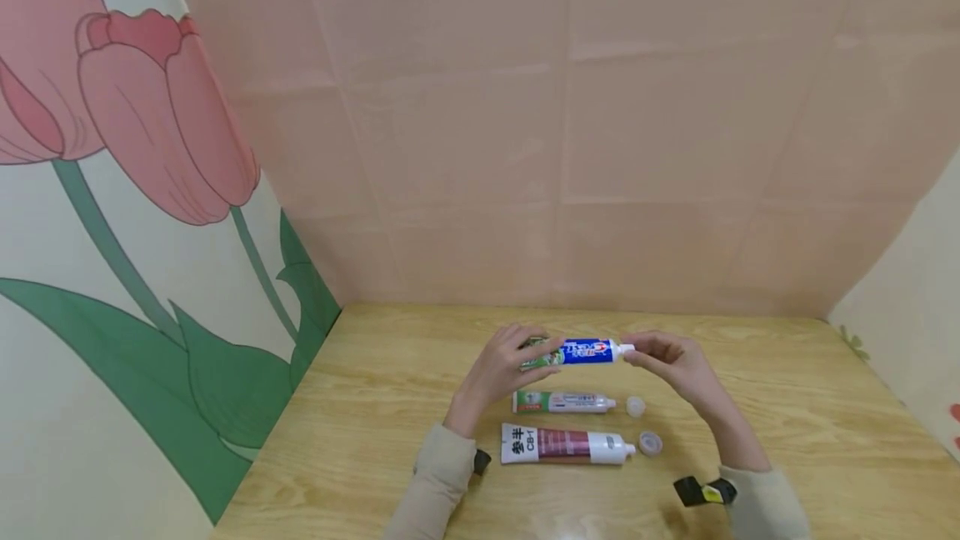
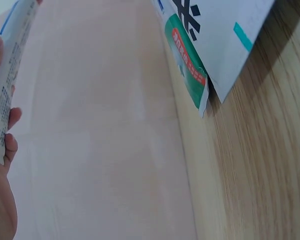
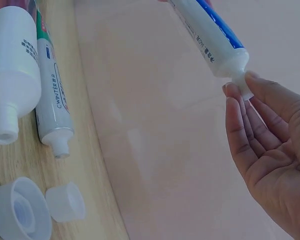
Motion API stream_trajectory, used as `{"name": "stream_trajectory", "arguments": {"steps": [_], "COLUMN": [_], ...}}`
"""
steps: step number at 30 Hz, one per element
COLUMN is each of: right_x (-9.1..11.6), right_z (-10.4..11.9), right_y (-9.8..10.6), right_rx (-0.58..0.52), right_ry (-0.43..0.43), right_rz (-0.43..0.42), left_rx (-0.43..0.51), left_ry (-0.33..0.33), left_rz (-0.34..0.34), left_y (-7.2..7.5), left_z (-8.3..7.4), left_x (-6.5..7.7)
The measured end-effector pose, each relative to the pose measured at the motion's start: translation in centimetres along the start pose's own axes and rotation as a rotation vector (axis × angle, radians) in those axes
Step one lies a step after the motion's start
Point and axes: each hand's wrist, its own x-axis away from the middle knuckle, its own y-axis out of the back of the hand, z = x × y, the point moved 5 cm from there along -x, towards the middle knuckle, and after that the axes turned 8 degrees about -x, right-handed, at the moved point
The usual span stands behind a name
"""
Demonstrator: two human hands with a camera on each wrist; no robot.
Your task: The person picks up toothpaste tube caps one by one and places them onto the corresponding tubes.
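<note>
A blue, green and white toothpaste tube [image 1: 588,351] is held level above the table. My left hand [image 1: 510,361] grips its green tail end, fingers wrapped across the front. At the other end, thumb and fingertips of my right hand [image 1: 675,361] pinch the tube's narrow white tip [image 3: 242,87]; I cannot tell whether that is a cap or the bare nozzle. Below lie a green-and-white toothpaste tube [image 1: 573,402] and a larger white-and-maroon toothpaste tube [image 1: 566,446], both uncapped, nozzles pointing right.
Beside the nozzles lie a small white cap [image 1: 635,406] and a wider white cap [image 1: 650,443]. The wood-grain table [image 1: 390,407] meets a pink covered wall [image 1: 465,190] at the back. A tulip-printed panel [image 1: 150,232] stands on the left, a pale wall [image 1: 900,298] on the right.
</note>
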Motion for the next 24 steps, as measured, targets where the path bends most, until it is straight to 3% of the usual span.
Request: {"name": "stream_trajectory", "arguments": {"steps": [17,24], "right_x": [-0.7,-1.2], "right_z": [-0.4,-0.5], "right_y": [0.4,0.6], "right_rx": [-0.070,-0.071], "right_ry": [0.067,0.056], "right_rz": [0.051,0.040], "left_rx": [-0.063,-0.064], "left_ry": [0.018,0.022], "left_rz": [-0.015,-0.007], "left_y": [0.6,0.5], "left_z": [-0.5,-0.3], "left_x": [-1.0,-1.2]}}
